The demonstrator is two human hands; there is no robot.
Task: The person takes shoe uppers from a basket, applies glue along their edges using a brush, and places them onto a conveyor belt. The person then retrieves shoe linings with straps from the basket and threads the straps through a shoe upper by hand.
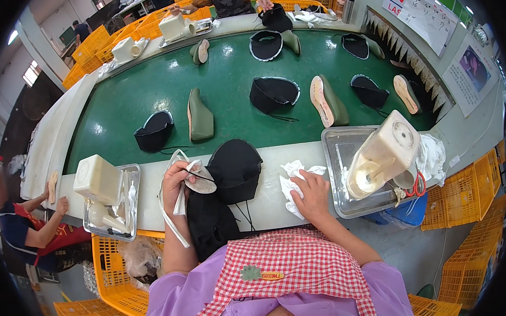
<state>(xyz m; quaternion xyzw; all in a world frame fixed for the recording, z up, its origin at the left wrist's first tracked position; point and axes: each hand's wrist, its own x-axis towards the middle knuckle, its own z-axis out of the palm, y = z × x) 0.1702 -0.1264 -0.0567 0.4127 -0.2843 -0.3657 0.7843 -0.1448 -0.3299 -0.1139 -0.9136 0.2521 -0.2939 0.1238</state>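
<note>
My left hand (pixel 177 180) is closed around a pale, rounded piece (pixel 201 181) with long off-white straps (pixel 168 219) hanging from it. A thin black cord crosses its fingers. Just right of it a black fabric shoe upper (pixel 235 169) rests on the white table edge, its laces trailing toward me. More black fabric (pixel 210 224) hangs below the left hand, over the edge. My right hand (pixel 312 194) rests with bent fingers on a crumpled white cloth (pixel 291 184), gripping part of it; the fingertips are partly hidden.
Black uppers (pixel 272 95) and green wedge soles (pixel 200 118) lie on the green conveyor belt (pixel 220 74). Metal trays with white containers (pixel 387 151) flank me; red scissors (pixel 417 185) lie at the right one. Yellow crates (pixel 116 274) stand around. One person works at left, another across.
</note>
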